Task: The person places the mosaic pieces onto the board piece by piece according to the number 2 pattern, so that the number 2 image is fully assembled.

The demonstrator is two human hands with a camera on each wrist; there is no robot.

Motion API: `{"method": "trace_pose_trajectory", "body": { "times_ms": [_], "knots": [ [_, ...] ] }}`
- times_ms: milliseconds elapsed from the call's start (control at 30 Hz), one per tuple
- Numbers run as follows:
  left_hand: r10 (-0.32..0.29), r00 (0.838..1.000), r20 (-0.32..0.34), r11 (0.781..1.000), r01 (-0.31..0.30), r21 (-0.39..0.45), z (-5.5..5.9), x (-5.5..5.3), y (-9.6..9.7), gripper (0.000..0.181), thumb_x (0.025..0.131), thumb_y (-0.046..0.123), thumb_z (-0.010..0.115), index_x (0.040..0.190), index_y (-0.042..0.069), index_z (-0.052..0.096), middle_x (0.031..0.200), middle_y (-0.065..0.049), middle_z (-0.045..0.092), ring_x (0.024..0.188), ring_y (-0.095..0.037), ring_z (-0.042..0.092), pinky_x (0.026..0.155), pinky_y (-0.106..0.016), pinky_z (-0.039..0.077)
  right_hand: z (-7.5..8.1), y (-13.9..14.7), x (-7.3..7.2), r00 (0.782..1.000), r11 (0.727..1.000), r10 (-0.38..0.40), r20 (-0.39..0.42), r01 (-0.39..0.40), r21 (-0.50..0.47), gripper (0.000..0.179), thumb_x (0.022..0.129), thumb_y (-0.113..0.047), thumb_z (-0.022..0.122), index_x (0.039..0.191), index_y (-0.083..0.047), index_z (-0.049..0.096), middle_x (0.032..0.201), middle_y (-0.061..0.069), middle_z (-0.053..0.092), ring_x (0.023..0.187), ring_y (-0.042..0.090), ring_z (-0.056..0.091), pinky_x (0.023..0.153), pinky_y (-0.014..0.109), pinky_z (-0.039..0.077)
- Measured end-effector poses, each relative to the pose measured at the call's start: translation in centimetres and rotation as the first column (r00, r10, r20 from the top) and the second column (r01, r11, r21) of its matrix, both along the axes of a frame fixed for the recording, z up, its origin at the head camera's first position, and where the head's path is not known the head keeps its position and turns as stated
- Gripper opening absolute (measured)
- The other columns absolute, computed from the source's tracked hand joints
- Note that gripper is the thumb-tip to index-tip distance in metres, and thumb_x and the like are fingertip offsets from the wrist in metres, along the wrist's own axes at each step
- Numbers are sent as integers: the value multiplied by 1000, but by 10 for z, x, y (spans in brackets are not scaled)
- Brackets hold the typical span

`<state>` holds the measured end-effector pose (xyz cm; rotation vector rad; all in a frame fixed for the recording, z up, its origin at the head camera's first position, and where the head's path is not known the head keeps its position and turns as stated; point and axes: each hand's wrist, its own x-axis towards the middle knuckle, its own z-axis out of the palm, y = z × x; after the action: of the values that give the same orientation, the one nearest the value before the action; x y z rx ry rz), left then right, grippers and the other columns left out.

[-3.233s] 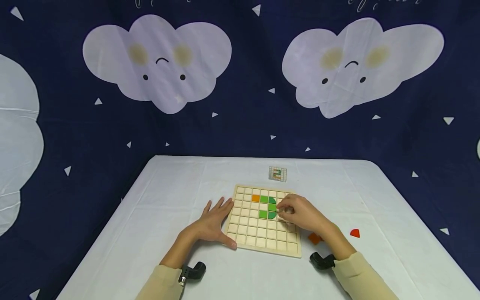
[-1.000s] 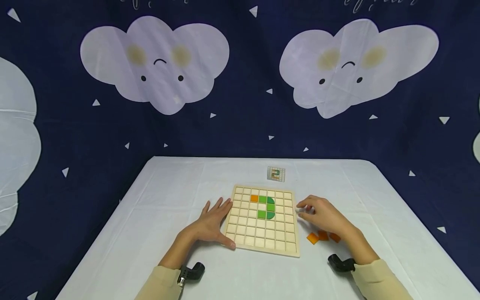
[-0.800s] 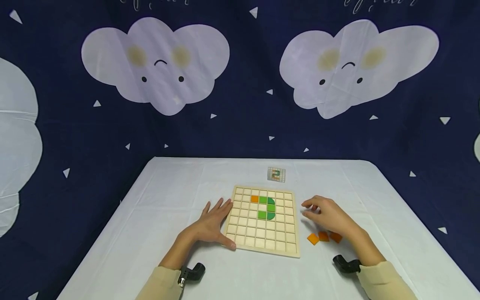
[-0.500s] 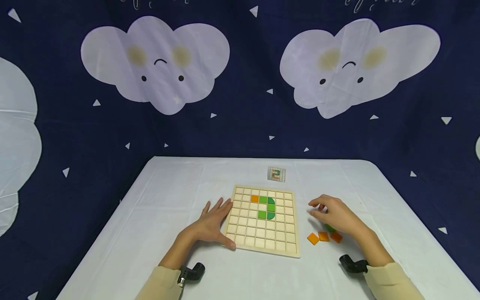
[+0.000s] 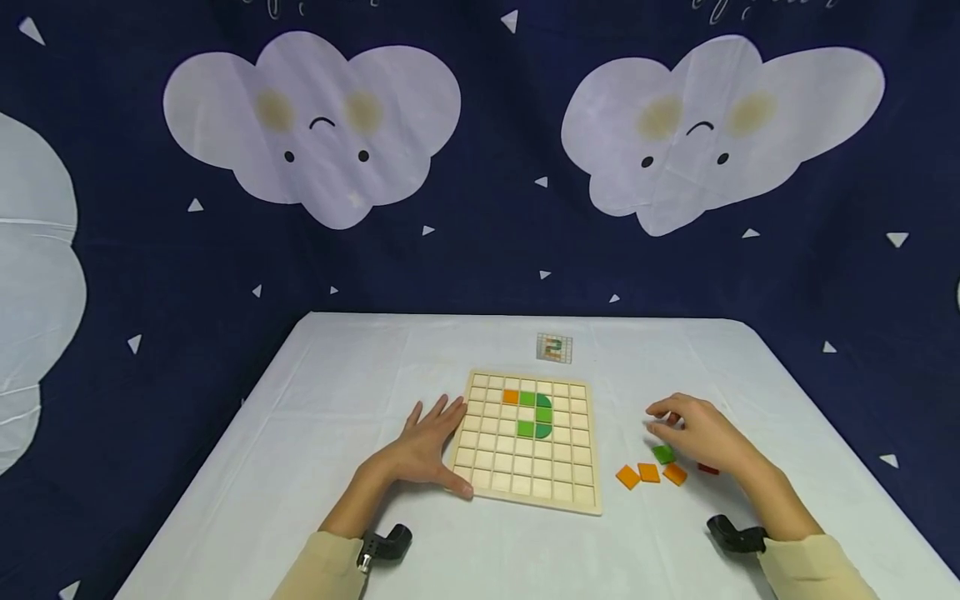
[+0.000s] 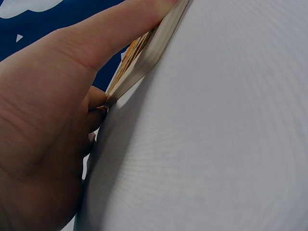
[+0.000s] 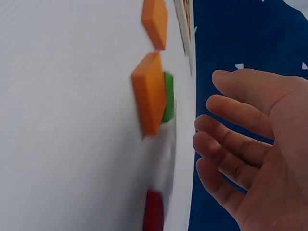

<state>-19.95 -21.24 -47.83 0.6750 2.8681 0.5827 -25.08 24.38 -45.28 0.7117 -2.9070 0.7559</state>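
A wooden grid board (image 5: 517, 467) lies on the white table. Set in its squares are an orange tile (image 5: 511, 397), several green square tiles (image 5: 526, 428) and two dark green rounded pieces (image 5: 543, 431). My left hand (image 5: 426, 447) is spread along the board's left side, thumb at its near corner. In the left wrist view the thumb lies over the board's edge (image 6: 156, 48). My right hand (image 5: 701, 429), fingers loosely bent and holding nothing, hovers right of the board. Below it lie a loose green tile (image 5: 663, 454) and a red piece (image 5: 708, 469), partly hidden by the wrist.
Three loose orange tiles (image 5: 648, 472) lie right of the board's near corner. Behind the board is a small card (image 5: 554, 347) printed with a figure 2 on a grid. A dark blue cloth with clouds (image 5: 322, 250) hangs behind the table.
My right hand has moved from over the board out to the right, uncovering the orange tiles and then the loose green tile. My left hand has stayed in place on the board.
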Motion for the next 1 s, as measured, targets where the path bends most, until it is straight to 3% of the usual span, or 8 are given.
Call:
{"method": "trace_pose_trajectory", "body": {
  "times_ms": [133, 433, 1000],
  "knots": [
    [3, 1000, 6, 1000, -3, 1, 0, 0, 0, 141, 49, 84, 70, 154, 8, 16, 160, -3, 11, 146, -25, 0, 113, -52, -7, 0, 8, 3, 1000, 999, -22, 13, 22, 28, 26, 87, -23, 73, 107, -7, 72, 95, -2, 66, 78, 12, 56, 66, 34, 49],
    [2, 1000, 5, 1000, -2, -3, 0, -1, 0, 141, 49, 84, 70, 154, 8, 15, 160, -3, 10, 146, -24, -1, 113, -52, -7, 3, 25, 12, 983, 983, -159, 92, 149, 107, 38, 82, -28, 76, 111, -5, 69, 85, 0, 61, 73, 16, 52, 56, 31, 42],
    [5, 1000, 4, 1000, -5, -8, 2, 1, 1, 139, 50, 82, 71, 154, 9, 15, 160, -3, 10, 145, -24, 0, 113, -52, -7, -5, 37, 27, 972, 969, -218, 84, 205, 141, 36, 78, -35, 78, 100, -9, 70, 86, -1, 61, 72, 15, 51, 61, 35, 41]
  ]
}}
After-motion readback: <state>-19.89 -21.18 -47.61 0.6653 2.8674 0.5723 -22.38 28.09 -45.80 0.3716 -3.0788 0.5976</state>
